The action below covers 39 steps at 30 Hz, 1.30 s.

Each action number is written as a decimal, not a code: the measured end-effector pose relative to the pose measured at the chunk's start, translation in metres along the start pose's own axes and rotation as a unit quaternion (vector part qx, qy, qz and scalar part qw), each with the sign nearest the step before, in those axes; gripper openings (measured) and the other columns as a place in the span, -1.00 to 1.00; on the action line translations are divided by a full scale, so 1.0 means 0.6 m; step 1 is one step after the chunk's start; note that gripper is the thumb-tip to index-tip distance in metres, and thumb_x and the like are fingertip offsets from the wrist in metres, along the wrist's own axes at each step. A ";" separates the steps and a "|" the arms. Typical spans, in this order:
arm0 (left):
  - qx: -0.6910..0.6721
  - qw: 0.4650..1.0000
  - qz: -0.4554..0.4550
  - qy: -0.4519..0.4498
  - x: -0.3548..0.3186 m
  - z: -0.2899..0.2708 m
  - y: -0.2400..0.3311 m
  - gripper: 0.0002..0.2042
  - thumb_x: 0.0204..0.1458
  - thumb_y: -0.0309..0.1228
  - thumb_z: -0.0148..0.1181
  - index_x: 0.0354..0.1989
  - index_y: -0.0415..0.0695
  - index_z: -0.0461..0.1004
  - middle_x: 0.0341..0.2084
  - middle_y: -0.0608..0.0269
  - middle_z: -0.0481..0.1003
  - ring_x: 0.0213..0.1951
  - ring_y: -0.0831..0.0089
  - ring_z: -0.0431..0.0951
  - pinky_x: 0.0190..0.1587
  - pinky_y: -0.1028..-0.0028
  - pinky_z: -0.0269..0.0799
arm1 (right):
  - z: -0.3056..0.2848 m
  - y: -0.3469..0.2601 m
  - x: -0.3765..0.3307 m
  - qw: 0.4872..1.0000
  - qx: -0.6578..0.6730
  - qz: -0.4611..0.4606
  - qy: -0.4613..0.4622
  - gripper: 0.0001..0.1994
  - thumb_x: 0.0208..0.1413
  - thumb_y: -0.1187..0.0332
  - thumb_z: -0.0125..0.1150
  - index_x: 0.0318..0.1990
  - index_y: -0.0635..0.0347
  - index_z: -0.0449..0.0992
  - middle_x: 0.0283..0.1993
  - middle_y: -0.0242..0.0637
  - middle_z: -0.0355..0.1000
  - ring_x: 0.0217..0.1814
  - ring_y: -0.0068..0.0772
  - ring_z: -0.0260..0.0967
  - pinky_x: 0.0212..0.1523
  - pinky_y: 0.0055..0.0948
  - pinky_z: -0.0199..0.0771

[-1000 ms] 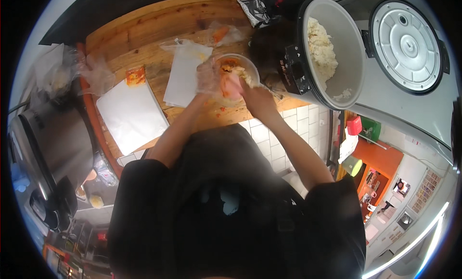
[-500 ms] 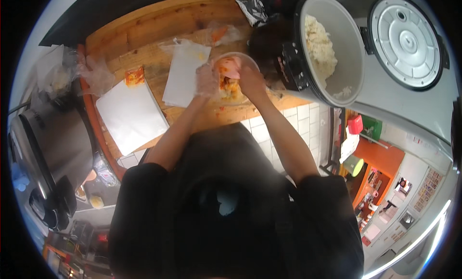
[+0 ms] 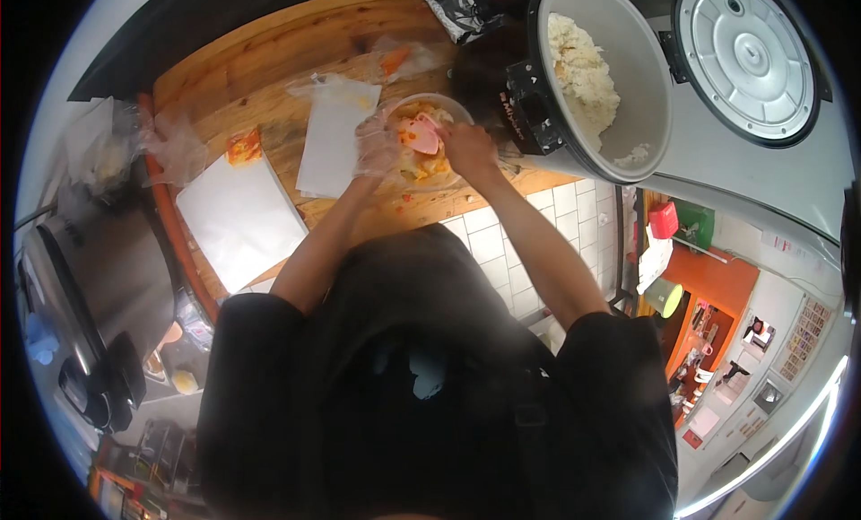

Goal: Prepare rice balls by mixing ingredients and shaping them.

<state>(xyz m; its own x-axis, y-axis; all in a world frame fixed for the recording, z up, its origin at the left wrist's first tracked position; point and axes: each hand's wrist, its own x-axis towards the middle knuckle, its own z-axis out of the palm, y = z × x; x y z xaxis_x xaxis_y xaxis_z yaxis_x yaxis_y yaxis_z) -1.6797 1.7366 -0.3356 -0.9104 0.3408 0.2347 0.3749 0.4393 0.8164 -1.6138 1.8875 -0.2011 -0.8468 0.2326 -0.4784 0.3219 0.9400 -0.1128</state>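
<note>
A clear bowl [image 3: 453,110] with orange and yellow food stands on the wooden counter [image 3: 233,80]. My left hand [image 3: 375,148], in a thin clear glove, grips the bowl's left rim. My right hand [image 3: 466,148] holds a pink rice paddle [image 3: 420,136] whose blade lies in the food. An open rice cooker [image 3: 601,71] with white rice stands just right of the bowl, its lid [image 3: 749,58] swung back.
Two white paper sheets [image 3: 242,219] [image 3: 330,139] lie on the counter left of the bowl. Crumpled plastic wrap [image 3: 170,143] and a small orange packet [image 3: 244,146] sit further left. A dark foil bag [image 3: 462,10] lies at the back. A steel appliance [image 3: 90,287] stands at the far left.
My right hand has moved up to the bowl's right edge and the pink paddle now lies across the food. My left hand stays on the bowl's rim.
</note>
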 end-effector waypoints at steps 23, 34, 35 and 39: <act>-0.010 0.992 -0.109 0.059 -0.006 -0.009 0.035 -0.64 0.08 -0.50 -0.07 0.07 0.00 0.42 -0.09 0.05 0.52 -0.07 0.02 0.49 0.01 0.18 0.38 | 0.012 -0.002 -0.030 0.994 -0.053 -0.022 0.089 -0.75 0.17 0.36 -0.01 -0.01 0.11 0.44 -0.37 -0.08 0.51 -0.30 -0.12 0.55 -0.29 -0.21 0.56; -0.023 0.991 -0.126 0.035 0.005 -0.006 0.013 -0.73 0.08 -0.39 0.04 -0.03 -0.06 0.46 -0.29 -0.09 0.53 -0.22 -0.09 0.51 -0.14 0.09 0.41 | 0.002 0.004 0.017 0.985 0.138 -0.010 0.104 -0.67 0.17 0.45 -0.07 0.10 0.16 0.40 -0.20 0.02 0.48 -0.15 0.05 0.49 -0.19 -0.09 0.51; 0.006 0.994 -0.106 -0.001 0.003 0.008 0.006 -0.73 0.09 -0.40 0.03 -0.04 -0.07 0.47 -0.28 -0.10 0.53 -0.21 -0.08 0.51 -0.13 0.09 0.41 | 0.047 0.022 0.041 0.991 0.085 -0.033 0.101 -0.64 0.17 0.45 -0.08 0.13 0.15 0.37 -0.20 0.04 0.48 -0.17 0.05 0.48 -0.20 -0.08 0.51; -0.068 0.986 -0.153 0.006 0.021 -0.006 0.042 -0.74 0.11 -0.40 0.02 -0.04 -0.09 0.48 -0.27 -0.10 0.54 -0.20 -0.06 0.51 -0.10 0.12 0.41 | 0.083 0.032 0.040 0.987 0.016 -0.119 0.103 -0.55 0.18 0.42 -0.07 0.26 0.04 0.24 -0.31 0.04 0.49 -0.27 0.05 0.50 -0.28 -0.05 0.50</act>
<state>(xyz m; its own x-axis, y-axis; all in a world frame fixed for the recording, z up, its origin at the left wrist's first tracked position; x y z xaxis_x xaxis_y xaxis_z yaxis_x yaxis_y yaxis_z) -1.6825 1.7489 -0.3102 -0.9795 0.1996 -0.0291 0.0552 0.4041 0.9130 -1.6072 1.8987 -0.2581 -0.9671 0.0540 -0.2486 0.1130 0.9668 -0.2294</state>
